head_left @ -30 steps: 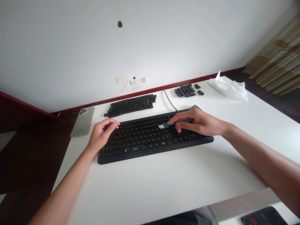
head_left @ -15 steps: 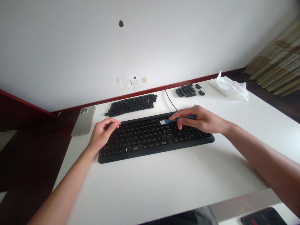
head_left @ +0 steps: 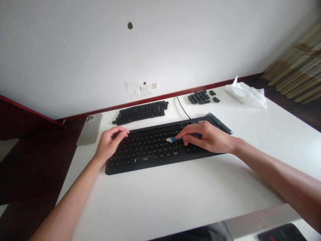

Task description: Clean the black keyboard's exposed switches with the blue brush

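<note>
A black keyboard (head_left: 150, 165) with its keycaps taken off lies at a slant on the white table. My left hand (head_left: 110, 142) is closed on the keyboard's left end, thumb and fingers near its upper left corner. Between the fingers of my right hand (head_left: 200, 135) is a small blue brush (head_left: 173, 139). Its white bristles touch the bare key sockets right of the keyboard's middle. My right hand covers much of the number pad side.
Behind the keyboard lie grouped black keycaps (head_left: 141, 112) and a smaller keycap group (head_left: 199, 97). Black strips (head_left: 218, 123) rest behind my right hand. A phone (head_left: 90, 130) lies at the left edge, a white plastic bag (head_left: 247, 95) at the back right. A cable (head_left: 182, 107) runs backward.
My right hand has moved the brush left and toward me over the key sockets, uncovering the black strips behind it. My left hand stays on the keyboard's left end.
</note>
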A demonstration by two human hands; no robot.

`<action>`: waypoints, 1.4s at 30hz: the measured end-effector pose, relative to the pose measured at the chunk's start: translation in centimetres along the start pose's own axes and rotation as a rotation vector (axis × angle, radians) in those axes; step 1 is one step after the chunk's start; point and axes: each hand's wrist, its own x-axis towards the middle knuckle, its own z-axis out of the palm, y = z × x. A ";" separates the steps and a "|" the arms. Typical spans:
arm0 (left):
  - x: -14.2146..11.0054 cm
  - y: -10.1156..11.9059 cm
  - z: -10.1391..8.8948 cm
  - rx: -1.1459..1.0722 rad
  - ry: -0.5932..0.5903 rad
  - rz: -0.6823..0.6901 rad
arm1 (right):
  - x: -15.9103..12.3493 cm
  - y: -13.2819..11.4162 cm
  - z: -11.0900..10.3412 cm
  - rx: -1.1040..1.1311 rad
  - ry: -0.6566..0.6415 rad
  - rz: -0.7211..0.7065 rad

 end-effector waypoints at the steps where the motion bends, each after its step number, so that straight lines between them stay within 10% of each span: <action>1: 0.0 0.0 0.0 0.001 0.001 -0.002 | 0.0 0.0 0.0 0.003 0.030 0.002; 30: 0.0 0.2 0.2 0.014 0.010 0.003 | 0.2 -1.3 1.4 -0.131 0.105 -0.109; 42: -0.1 0.0 0.1 -0.031 0.001 0.015 | 1.6 -1.3 0.4 -0.101 0.244 0.180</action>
